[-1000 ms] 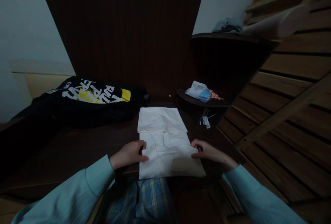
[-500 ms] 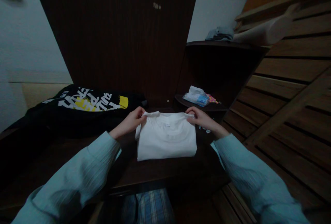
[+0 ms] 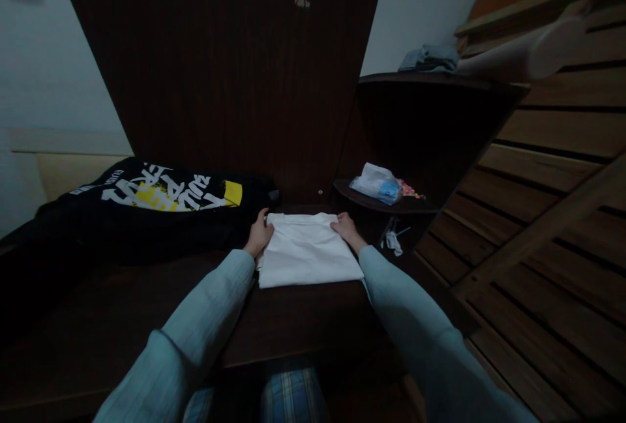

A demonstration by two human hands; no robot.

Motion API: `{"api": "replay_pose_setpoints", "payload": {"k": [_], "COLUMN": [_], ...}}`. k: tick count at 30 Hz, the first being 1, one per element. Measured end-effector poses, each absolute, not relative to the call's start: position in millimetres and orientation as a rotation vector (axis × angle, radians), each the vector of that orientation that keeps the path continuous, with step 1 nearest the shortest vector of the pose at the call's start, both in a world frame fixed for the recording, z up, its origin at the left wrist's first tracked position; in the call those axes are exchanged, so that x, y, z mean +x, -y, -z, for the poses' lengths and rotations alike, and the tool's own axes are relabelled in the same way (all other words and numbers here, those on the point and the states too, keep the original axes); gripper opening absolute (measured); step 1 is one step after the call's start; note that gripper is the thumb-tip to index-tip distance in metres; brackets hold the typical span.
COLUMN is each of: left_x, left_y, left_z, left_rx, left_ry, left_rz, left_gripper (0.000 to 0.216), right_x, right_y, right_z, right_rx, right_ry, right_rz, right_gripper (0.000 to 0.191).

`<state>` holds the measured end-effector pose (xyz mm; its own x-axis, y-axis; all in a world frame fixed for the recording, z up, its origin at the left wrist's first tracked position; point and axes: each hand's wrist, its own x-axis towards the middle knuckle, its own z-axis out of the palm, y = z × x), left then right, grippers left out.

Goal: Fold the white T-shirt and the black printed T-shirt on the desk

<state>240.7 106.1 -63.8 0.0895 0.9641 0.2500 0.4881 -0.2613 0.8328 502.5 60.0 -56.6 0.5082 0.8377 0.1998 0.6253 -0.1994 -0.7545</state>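
Note:
A white T-shirt (image 3: 308, 250), folded into a flat rectangle, lies on the dark wooden desk. Its neck opening no longer shows on the upper face; a narrow band runs along the far edge. My left hand (image 3: 259, 235) grips the far left corner, thumb toward the cloth. At the far right corner, my right hand (image 3: 346, 227) pinches the fabric, with some fingertips hidden behind the edge. Both sleeves are light blue-green.
Left of the shirt lies a black garment (image 3: 161, 214) with white and yellow print. A corner shelf (image 3: 362, 196) holds a plastic tissue pack (image 3: 376, 183). Small white scraps (image 3: 393, 242) lie below it. Wooden slats (image 3: 552, 214) line the right side, and the desk's front edge is near me.
The shirt's round neckline and label, visible before, are now out of sight, leaving a plain face up. My right hand has moved inward to the left, and the camera view has shifted slightly.

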Motion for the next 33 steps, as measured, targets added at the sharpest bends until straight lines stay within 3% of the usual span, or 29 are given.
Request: {"api": "replay_pose_setpoints", "payload": {"k": [7,11,18,25,33], "left_x": [242,233,194,175,180], "left_y": [-111,-109,-69,-14,5], "left_z": [69,76,71,61,55], "left_rx": [1.769,1.68,1.67,1.815,1.962], "left_ry": [-1.237,-1.235,-1.039,-1.003,-0.844], "left_rz": [-1.253,-1.189,-1.04,-0.91,-0.759], "left_gripper": [0.033,0.051,0.064,0.062,0.048], "right_x": [501,499,507,487,472], "right_y": [-66,-52,4,69,82], "right_z": [52,53,59,77,79], "right_rx": [-1.875,-1.79,-1.639,-1.53,-1.515], "right_ry": [1.205,1.246,0.893,0.95,0.888], "right_rz": [-0.36,-0.454,-0.763,-0.704,-0.56], "right_gripper": [0.01,0.007,0.018,0.045,0.046]}}
